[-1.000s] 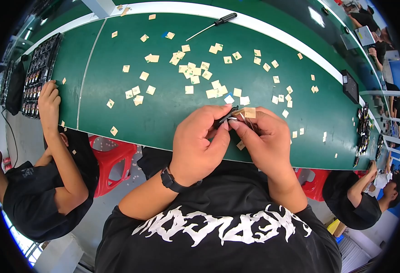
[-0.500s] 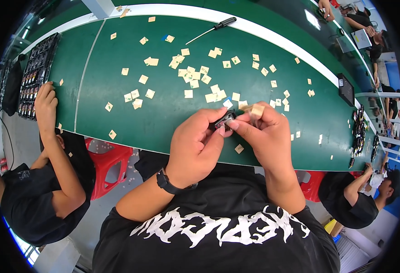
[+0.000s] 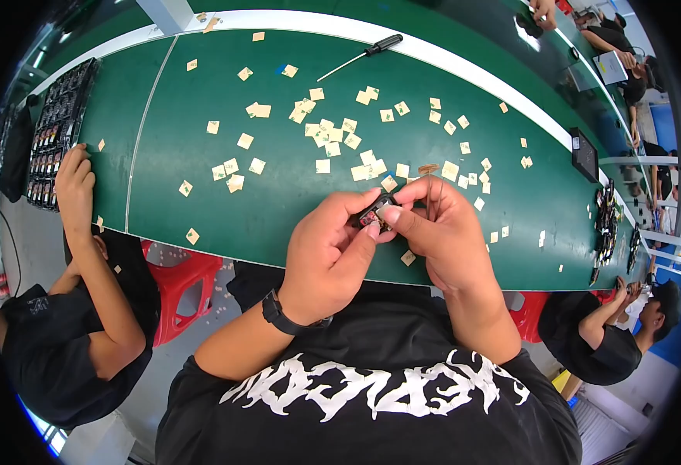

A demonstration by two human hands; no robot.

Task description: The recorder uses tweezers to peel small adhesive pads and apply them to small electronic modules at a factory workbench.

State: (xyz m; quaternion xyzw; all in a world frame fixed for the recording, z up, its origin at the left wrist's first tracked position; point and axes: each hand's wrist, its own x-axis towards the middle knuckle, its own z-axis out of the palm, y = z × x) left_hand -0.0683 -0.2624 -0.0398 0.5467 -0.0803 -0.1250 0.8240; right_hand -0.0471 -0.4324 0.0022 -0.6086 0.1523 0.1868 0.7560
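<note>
My left hand is closed around a small black electronic device, pinching it between thumb and fingers. Parts inside the casing show, with a reddish patch on one side. From the other side my right hand also grips the device, its thumb pressed on top and its fingers curled. The thumbs hide much of the casing. Just beyond the right hand's fingers is a brown, blurred piece; whether the hand holds it I cannot tell. A small square paper piece with blue on it lies by the device.
Many cream paper squares are scattered over the green table. A screwdriver lies near the far edge. Black trays of parts stand at the left, beside a co-worker's hand. A black box and dark parts lie right.
The tan piece at my right fingers is no longer seen there; a brown piece now shows just beyond them. The device has turned slightly, showing more of its inside. Both hands stay close together.
</note>
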